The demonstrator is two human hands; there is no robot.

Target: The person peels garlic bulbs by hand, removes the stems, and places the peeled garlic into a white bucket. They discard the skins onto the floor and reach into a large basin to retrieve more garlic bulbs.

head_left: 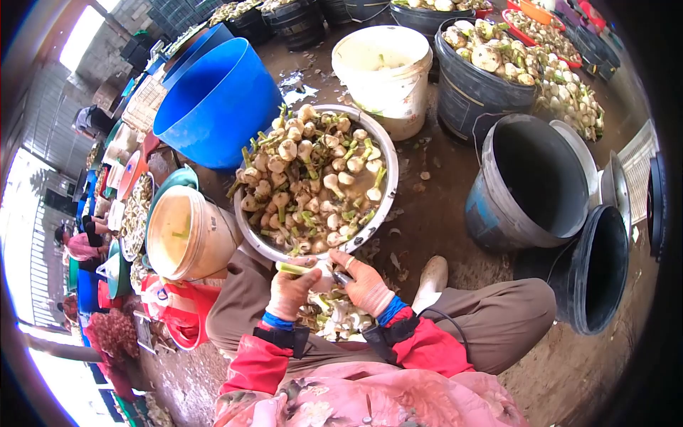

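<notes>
My left hand (pixel 292 292) grips a white bulb with a green stalk (pixel 302 269), held just in front of my knees. My right hand (pixel 366 285) is closed around a small knife (pixel 340 277) whose blade meets the bulb. Right beyond both hands a wide metal basin (pixel 388 153) is heaped with white bulbs and green stems (pixel 309 181). Below my hands, between my legs, lies a small pile of trimmed pieces (pixel 334 317).
A blue tub (pixel 213 99), a white bucket (pixel 388 71) and a tan bucket (pixel 188 235) ring the basin. Dark buckets (pixel 530 181) stand at right, one (pixel 491 67) full of bulbs. Other people sit at far left among trays.
</notes>
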